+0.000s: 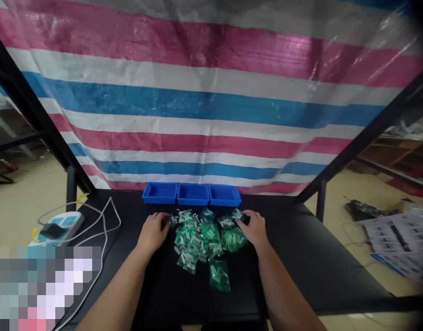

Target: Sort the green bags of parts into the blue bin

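A heap of small green plastic packets lies in the middle of a black table. My left hand rests at the heap's left edge, its fingers touching a packet. At the right edge my right hand has its fingers curled over another packet. Whether either hand truly grips a packet cannot be told. Behind the heap stand three blue bins side by side, their insides hidden from this angle.
A white power strip with white cables lies at the table's left. A striped pink, white and blue tarp hangs behind. Black frame posts flank the table. Printed sheets lie on the floor at right.
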`<state>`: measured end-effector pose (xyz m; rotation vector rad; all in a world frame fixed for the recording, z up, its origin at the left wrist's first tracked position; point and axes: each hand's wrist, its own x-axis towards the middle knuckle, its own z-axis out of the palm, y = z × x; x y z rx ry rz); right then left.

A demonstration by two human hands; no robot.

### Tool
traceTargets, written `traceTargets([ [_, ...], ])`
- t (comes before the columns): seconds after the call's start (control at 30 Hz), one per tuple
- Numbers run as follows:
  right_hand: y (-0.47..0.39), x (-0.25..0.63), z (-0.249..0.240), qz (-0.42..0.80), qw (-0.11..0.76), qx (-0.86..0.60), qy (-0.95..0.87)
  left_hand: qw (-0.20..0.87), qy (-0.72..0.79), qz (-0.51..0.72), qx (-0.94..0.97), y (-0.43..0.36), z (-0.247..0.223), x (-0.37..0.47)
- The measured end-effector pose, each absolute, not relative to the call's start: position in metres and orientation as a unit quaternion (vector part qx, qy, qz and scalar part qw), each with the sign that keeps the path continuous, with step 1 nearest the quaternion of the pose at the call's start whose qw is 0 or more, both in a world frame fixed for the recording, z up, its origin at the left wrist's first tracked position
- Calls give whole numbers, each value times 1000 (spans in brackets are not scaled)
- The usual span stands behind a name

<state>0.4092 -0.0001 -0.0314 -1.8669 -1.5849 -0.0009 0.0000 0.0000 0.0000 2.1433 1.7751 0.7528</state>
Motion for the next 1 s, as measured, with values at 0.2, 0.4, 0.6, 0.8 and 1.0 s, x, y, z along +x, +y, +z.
traceTargets([
  [0.2, -5, 412, -27, 129, 478, -667, -557, 142, 604, 288, 729, 2, -4, -3],
  [0.4, -4, 403, -23, 209, 592, -603, -492, 198, 608, 425, 640, 4, -3, -3],
  [0.6, -6, 395, -18, 271, 649, -576, -417, 386, 541, 592, 456, 11, -2, -2],
  [0.8, -8, 392, -14, 306, 683, -530, -398, 509, 454, 631, 370, 14, -3, 1],
  [1.0, -5, 396, -16, 322, 718, -472, -399, 416, 467, 677, 387, 11, 5, 2],
])
